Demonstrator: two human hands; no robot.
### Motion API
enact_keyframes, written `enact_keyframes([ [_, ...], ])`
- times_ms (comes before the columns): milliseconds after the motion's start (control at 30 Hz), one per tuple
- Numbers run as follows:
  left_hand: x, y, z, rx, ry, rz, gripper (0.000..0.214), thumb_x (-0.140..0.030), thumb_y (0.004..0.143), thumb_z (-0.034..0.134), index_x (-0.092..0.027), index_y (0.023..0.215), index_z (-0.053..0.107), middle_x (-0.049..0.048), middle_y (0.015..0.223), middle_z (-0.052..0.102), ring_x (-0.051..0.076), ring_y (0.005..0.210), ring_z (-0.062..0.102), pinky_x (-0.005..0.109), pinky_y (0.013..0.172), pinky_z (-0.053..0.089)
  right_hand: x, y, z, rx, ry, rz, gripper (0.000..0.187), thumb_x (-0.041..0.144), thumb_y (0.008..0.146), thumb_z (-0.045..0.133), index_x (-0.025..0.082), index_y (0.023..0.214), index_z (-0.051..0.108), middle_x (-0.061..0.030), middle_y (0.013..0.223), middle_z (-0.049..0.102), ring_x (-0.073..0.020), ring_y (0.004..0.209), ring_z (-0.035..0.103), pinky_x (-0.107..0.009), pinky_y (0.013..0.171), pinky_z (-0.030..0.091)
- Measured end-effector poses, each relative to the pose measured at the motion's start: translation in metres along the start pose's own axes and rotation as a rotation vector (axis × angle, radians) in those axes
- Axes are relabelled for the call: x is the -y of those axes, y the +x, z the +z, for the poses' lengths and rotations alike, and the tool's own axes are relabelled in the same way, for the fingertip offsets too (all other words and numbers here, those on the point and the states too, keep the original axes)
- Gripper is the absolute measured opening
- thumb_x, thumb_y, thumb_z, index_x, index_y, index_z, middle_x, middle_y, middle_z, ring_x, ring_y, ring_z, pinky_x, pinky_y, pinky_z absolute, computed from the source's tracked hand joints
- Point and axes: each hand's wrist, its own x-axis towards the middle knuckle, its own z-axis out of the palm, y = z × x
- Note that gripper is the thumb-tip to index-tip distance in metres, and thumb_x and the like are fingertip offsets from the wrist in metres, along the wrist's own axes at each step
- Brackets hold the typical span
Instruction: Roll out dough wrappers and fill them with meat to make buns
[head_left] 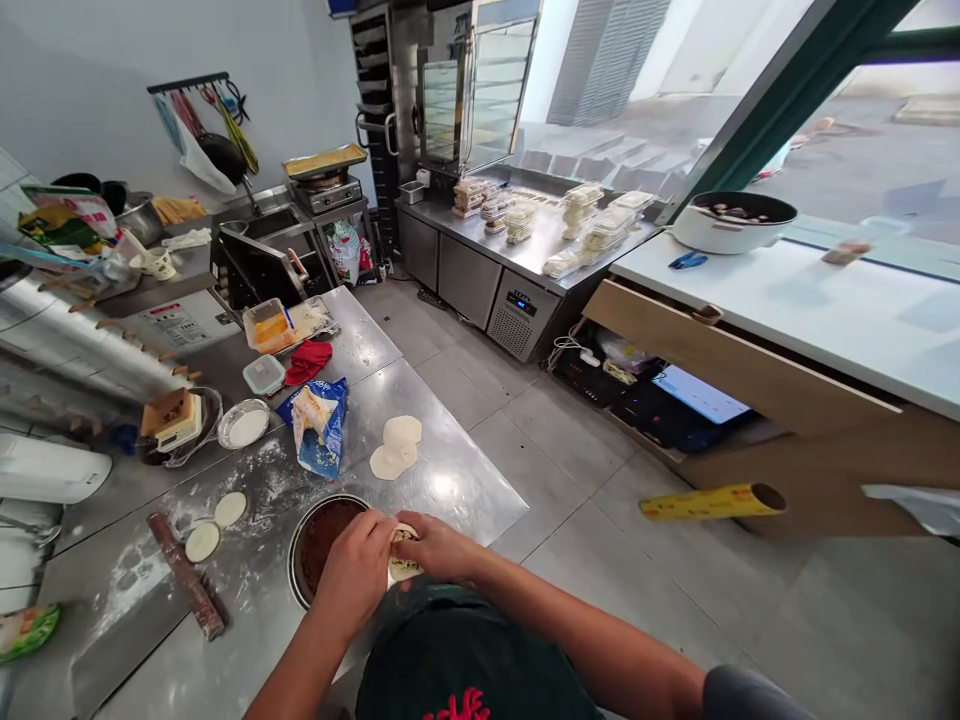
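Both my hands meet above the front edge of the steel table, holding a dough wrapper (403, 568) with a speckled, crumbly filling. My left hand (360, 555) grips its left side with bent fingers, and my right hand (442, 548) pinches it from the right, thumb over the filling. Just left of the wrapper and partly behind my left hand is a round metal bowl (291, 565) with brown filling (321, 535) in it. Several flat dough rounds (392, 460) overlap beyond the hands. Two smaller dough discs (230, 509) lie at the left near a brown rolling pin (186, 575).
Flour dusts the steel table (465, 500). Behind the bowl stand an open blue bag (322, 450), a red cloth (307, 362), a bowl of white powder (246, 427) and a scale (172, 418). The table's right edge borders the tiled floor. A yellow tube (697, 503) is at right.
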Motion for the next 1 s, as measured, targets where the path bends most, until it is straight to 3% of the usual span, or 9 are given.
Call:
enact_keyframes([
  [100,-0.001,-0.001,0.002,0.001,-0.001,-0.021,0.025,-0.018,0.103,0.043,-0.021,0.102,0.068,0.0067,0.095,0.067,0.019,0.089,0.065,0.034,0.082,0.055,0.0,0.001,-0.002,-0.008,0.012,0.073,0.031,0.037,0.073,0.073,0.019,0.095,0.06,0.0003,0.082,0.064,-0.0187,0.076,0.064,-0.03,0.058,0.054],
  [233,0.0,-0.001,0.003,0.02,0.024,0.004,0.03,-0.018,0.103,0.044,-0.022,0.125,0.065,0.0064,0.1,0.068,0.019,0.093,0.066,0.033,0.081,0.056,0.008,-0.003,-0.009,0.09,-0.068,0.034,0.03,0.031,0.074,0.074,0.019,0.098,0.061,-0.0006,0.086,0.066,-0.0192,0.079,0.066,-0.031,0.064,0.056],
  [333,0.004,0.0,0.0,0.061,0.028,-0.044,0.026,-0.021,0.104,0.046,-0.023,0.113,0.07,0.0039,0.092,0.068,0.017,0.087,0.066,0.033,0.08,0.055,0.011,-0.009,-0.015,0.162,0.07,0.012,0.044,0.031,0.073,0.08,0.019,0.111,0.062,-0.0023,0.097,0.069,-0.0201,0.088,0.067,-0.031,0.069,0.056],
  [400,0.006,0.001,-0.002,0.026,-0.01,-0.084,0.025,-0.022,0.104,0.046,-0.023,0.105,0.071,0.0037,0.093,0.069,0.017,0.087,0.066,0.033,0.083,0.055,0.009,-0.01,-0.018,0.164,0.175,-0.038,0.052,0.037,0.075,0.081,0.02,0.12,0.06,-0.0032,0.101,0.069,-0.0198,0.087,0.067,-0.032,0.07,0.056],
  [467,0.008,0.003,-0.002,-0.038,-0.041,-0.085,0.025,-0.022,0.104,0.047,-0.023,0.112,0.071,0.0052,0.101,0.071,0.018,0.093,0.068,0.033,0.087,0.056,0.003,-0.01,-0.017,0.147,0.234,-0.099,0.055,0.045,0.079,0.081,0.021,0.123,0.058,-0.0029,0.099,0.068,-0.0194,0.086,0.068,-0.034,0.073,0.057],
  [567,0.008,0.004,0.001,-0.102,-0.036,-0.043,0.027,-0.019,0.103,0.047,-0.022,0.121,0.067,0.0072,0.107,0.071,0.019,0.098,0.068,0.033,0.089,0.056,-0.005,-0.005,-0.013,0.11,0.234,-0.156,0.054,0.053,0.082,0.079,0.022,0.12,0.056,-0.0017,0.094,0.067,-0.0201,0.086,0.068,-0.035,0.074,0.057],
  [700,0.001,0.005,0.001,-0.086,-0.014,-0.072,0.021,-0.016,0.103,0.046,-0.019,0.107,0.066,0.0068,0.1,0.069,0.019,0.095,0.067,0.035,0.089,0.055,-0.008,0.001,-0.009,0.076,0.195,-0.158,0.056,0.055,0.081,0.079,0.021,0.118,0.054,-0.0011,0.091,0.067,-0.0203,0.082,0.068,-0.033,0.067,0.056],
  [867,-0.002,0.006,-0.002,-0.021,0.015,-0.015,0.03,-0.014,0.102,0.045,-0.02,0.126,0.062,0.0081,0.104,0.069,0.02,0.097,0.066,0.035,0.087,0.056,-0.008,0.003,-0.009,0.061,0.03,-0.17,0.046,0.056,0.083,0.075,0.022,0.105,0.054,0.0019,0.086,0.061,-0.0161,0.074,0.063,-0.03,0.064,0.053],
  [1000,-0.003,0.005,-0.003,0.015,0.036,-0.037,0.023,-0.014,0.102,0.045,-0.02,0.106,0.066,0.0068,0.096,0.066,0.021,0.093,0.065,0.038,0.087,0.055,-0.006,0.001,-0.01,0.064,0.044,-0.066,0.045,0.052,0.081,0.076,0.022,0.108,0.056,0.0025,0.081,0.06,-0.0148,0.068,0.059,-0.029,0.061,0.052],
])
